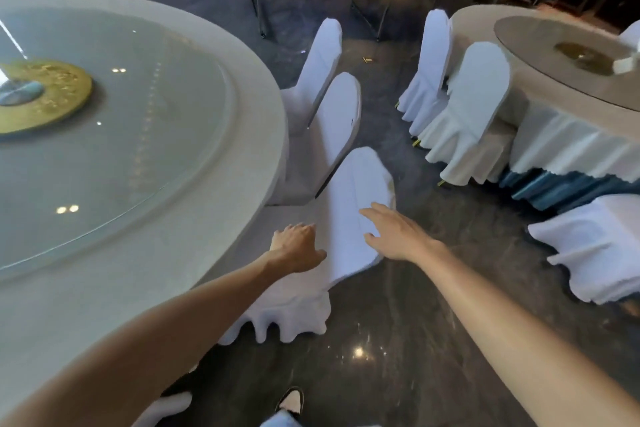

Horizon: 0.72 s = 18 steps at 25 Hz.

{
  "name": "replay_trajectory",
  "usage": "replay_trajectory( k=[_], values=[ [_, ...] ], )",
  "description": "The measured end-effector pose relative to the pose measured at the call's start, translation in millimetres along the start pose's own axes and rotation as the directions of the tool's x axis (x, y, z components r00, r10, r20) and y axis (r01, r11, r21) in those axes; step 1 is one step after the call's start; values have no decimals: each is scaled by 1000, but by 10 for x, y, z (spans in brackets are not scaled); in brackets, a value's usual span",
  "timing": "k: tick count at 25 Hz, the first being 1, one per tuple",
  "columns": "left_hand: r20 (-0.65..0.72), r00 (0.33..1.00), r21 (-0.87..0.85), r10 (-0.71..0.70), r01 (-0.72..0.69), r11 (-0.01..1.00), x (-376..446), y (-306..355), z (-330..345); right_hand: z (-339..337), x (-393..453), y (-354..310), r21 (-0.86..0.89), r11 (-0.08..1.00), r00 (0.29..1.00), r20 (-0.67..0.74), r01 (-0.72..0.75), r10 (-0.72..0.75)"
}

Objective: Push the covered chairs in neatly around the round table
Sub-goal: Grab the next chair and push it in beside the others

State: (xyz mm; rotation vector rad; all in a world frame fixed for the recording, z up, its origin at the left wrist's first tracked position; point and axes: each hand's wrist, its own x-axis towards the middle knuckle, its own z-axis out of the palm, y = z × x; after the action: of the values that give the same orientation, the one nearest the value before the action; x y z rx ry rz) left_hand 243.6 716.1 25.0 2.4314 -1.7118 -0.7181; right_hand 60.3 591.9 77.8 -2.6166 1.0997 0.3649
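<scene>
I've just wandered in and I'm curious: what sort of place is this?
Most likely a banquet hall or large restaurant. Round tables carry glass turntables, white-covered chairs ring them, and a second table wears a skirted cloth.

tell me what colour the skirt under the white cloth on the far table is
Blue, pleated skirt below the white cloth's hem, seen in the head view.

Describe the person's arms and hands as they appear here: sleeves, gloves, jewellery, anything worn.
Both forearms are bare right back to the frame edge; no sleeves show. The left hand and the right hand wear no gloves, and no rings, watch or bracelet can be seen on the fingers or wrists. The picture is slightly blurred, so very small items could be missed.
</scene>
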Motion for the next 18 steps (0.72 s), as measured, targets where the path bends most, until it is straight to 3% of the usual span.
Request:
replay_trajectory(
  k=[5, 8, 14, 18],
  values=[
    [-15, 997, -81, -80, 78, 994, 1120, 571, -223, -455, 977, 935, -27, 993, 993, -38, 114, -115],
    [-109, 981, -116, -162, 149, 982, 1793, 909, -401, -762, 1656, 1485, -60, 976, 973, -84, 208, -213],
    [-160, 898, -291, -409, 353, 889, 2633, 1621, -610, -1391, 2739, 2296, -125, 907, 913, -9, 403, -407],
    [-165, 817, -355, -552, 473, 806, 3090, 1684, -613, -1567, 3433, 2434, -137, 837, 847, 37, 530, -530]
  ],
)
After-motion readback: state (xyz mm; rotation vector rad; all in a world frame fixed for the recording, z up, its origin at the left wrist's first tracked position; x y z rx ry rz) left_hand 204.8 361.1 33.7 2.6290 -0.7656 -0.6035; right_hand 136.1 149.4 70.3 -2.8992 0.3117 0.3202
